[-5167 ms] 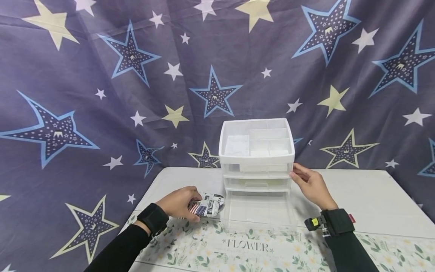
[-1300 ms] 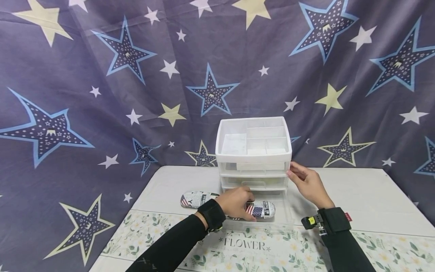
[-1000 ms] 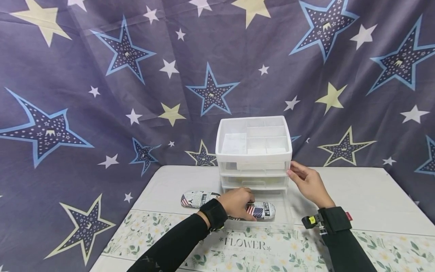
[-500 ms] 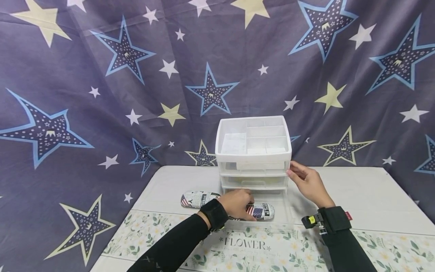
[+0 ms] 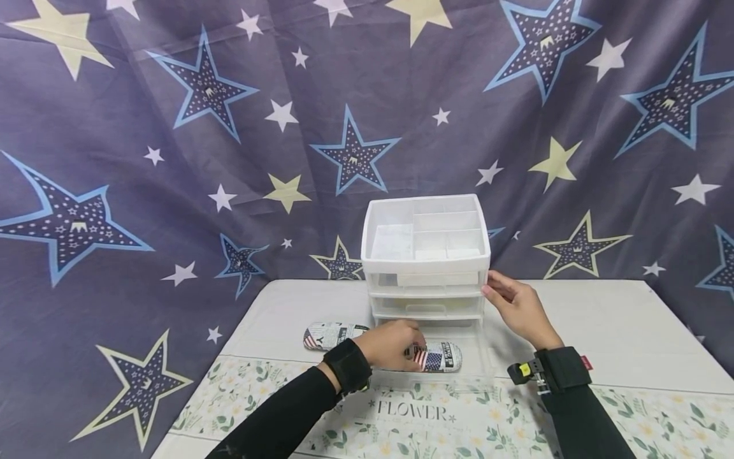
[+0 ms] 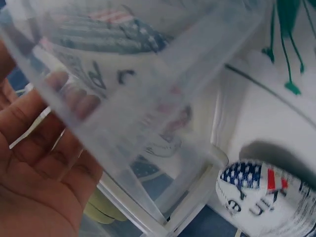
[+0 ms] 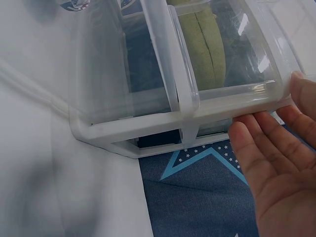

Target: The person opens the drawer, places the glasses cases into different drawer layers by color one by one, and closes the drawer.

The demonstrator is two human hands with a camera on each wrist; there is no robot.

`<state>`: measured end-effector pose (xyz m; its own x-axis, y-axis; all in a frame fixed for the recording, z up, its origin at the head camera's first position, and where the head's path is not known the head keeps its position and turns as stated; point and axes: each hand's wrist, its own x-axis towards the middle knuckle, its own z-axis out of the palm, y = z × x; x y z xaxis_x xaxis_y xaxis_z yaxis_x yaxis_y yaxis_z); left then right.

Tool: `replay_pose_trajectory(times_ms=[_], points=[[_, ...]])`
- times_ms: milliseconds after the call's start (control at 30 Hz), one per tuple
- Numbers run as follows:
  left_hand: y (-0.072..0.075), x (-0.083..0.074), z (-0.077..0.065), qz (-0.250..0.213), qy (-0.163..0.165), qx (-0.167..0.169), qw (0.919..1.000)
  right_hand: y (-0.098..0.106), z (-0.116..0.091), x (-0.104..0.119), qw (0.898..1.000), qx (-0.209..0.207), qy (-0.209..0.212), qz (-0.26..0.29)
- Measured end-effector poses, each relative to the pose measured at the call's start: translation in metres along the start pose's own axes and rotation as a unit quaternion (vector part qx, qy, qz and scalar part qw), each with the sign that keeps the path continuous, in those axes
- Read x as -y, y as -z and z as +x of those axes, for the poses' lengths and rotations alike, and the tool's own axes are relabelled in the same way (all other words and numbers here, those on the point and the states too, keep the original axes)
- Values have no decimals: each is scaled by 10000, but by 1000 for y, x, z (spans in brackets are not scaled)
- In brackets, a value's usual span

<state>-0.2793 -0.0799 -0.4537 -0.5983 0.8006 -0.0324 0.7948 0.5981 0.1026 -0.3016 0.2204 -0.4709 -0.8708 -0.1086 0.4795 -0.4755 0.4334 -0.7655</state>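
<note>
A white drawer unit [image 5: 425, 260] with clear drawers stands mid-table, its bottom drawer [image 5: 476, 376] pulled out. Inside that drawer lies an oblong, round-ended glasses case [image 5: 444, 358] with newsprint and flag pattern. My left hand [image 5: 390, 345] is over the drawer at the case's left end, fingers loose and apart from it. In the left wrist view its fingers [image 6: 59, 155] show partly through the drawer's clear wall. A matching case [image 5: 329, 335] rests on the table left of the unit. My right hand [image 5: 522, 312] holds the unit's right side, thumb at the front corner.
The unit's top tray [image 5: 424, 231] has divided compartments. An olive green object [image 7: 207, 49] with a seam sits in a closed drawer. A floral cloth strip [image 5: 413, 411] lettered FLOWER runs along the table; a star-printed curtain [image 5: 258, 95] hangs behind.
My left hand has carried one case from the table at the left into the open bottom drawer, let go of it and drawn slightly left. My right hand keeps its place on the unit.
</note>
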Motion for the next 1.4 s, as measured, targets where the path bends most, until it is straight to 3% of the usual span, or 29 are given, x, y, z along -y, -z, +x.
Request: replay_pose_trajectory(times_ms=[133,400,833,1200,1400], points=[[3,-1,-7,-213,-58,-197,9996,1,0,1,10000,22,12,46],[2,-1,-18,-1,-246,-296,9993,1,-1,-3,9999,17,-26,102],[-2,4,-19,99,-593,-502,9969,2,-1,-6,9999,11,12,117],[-3,11,-16,-66,-283,-615,9977,-1,-1,-5,9999,8,15,107],[-2,13,-13,132,-135,-736,9971,0,-1,-2,9999,27,18,160]])
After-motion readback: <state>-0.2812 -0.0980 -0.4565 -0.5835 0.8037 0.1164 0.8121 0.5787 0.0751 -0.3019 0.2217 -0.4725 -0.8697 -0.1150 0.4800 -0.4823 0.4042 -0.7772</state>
